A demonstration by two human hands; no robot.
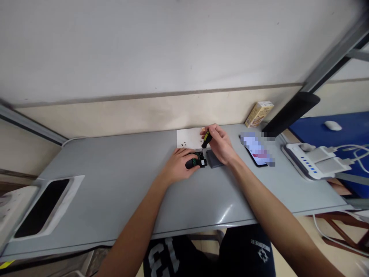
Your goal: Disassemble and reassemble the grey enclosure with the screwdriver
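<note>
So the left hand (179, 166) was wrapped around a small black device (197, 162), fingers over its far side and thumb along the near edge, pinning it to the grey desk (115, 184). You could see a bit of green circuit board in it, plus a little white square near its right end. That put the device about mid-desk, right in front of the person.

The right hand (220, 143) had a black and yellow screwdriver (206, 139) pinched in its fingers — handle up, shaft slanting down into the device. Couldn't make out whether the tip was seated in anything, it's way too small.

Just right of the device sat a flat dark grey box (213, 160), partly tucked under the right hand. Behind both hands a white sheet of paper (184, 135) lay against the wall, with a few tiny dark bits (183, 144) on it.

Further right there was a phone (256, 149) with its screen lit, then a chunky white power strip (309, 163) with plugs in it, and a yellowish carton (259, 114) near the wall. Way over left — a dark-screened slab (43, 207) on something white.
</note>
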